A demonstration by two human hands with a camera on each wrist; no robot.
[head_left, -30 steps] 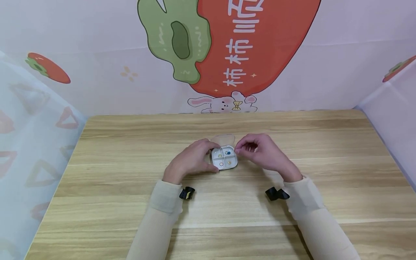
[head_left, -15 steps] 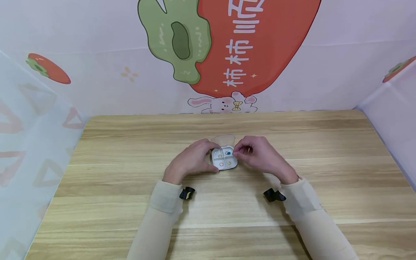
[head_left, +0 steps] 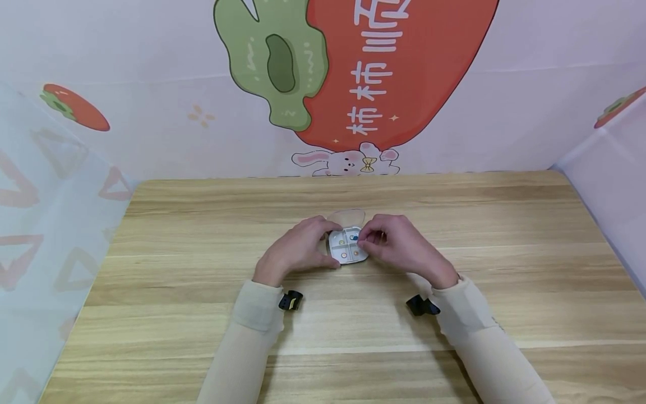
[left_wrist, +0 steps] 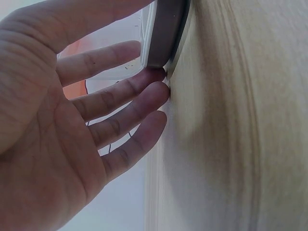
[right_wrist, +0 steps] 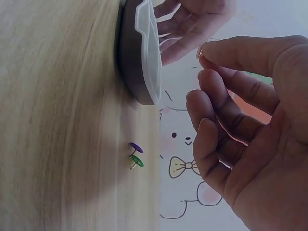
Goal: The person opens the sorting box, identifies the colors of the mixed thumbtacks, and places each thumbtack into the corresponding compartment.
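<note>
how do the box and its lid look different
The box has opaque, dark outer sides; the lid is see-through. The box is split inside into four white compartments; no such divisions show on the lid. Both have rounded corners.

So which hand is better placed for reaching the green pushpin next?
Probably the right hand: the green pushpin lies on its side of the box, while the left hand grips the opposite side.
</note>
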